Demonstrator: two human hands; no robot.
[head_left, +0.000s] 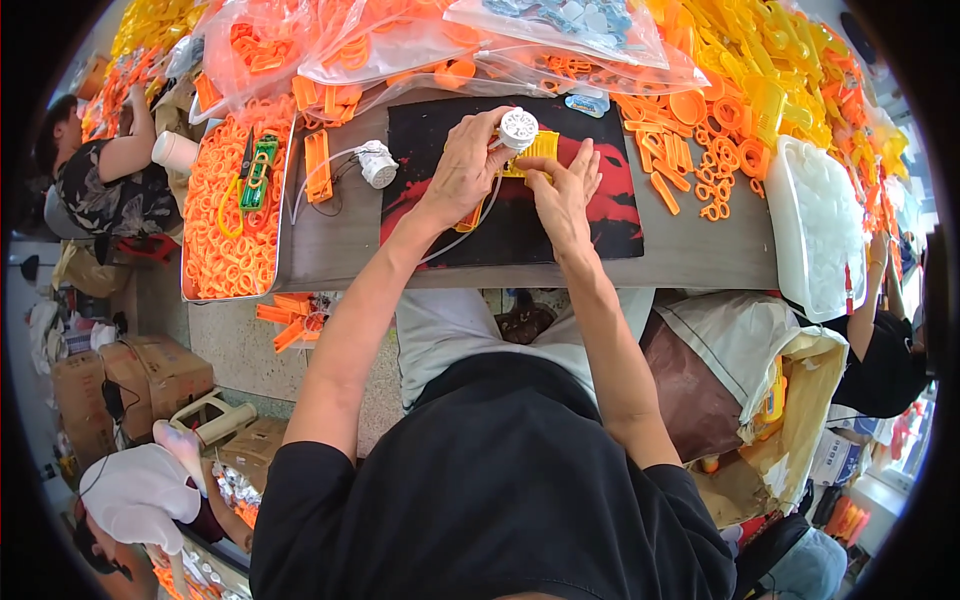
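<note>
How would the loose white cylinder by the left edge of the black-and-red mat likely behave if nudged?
The white cylinder may roll, since its side looks round. The thin cord that seems attached would probably flex and trail, as it curves loosely over the table. The cylinder looks like plastic, so it is probably light.

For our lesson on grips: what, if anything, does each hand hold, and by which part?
The left hand holds a white cylinder by its side. The right hand is at the yellow piece; whether it grips cannot be told.
</note>
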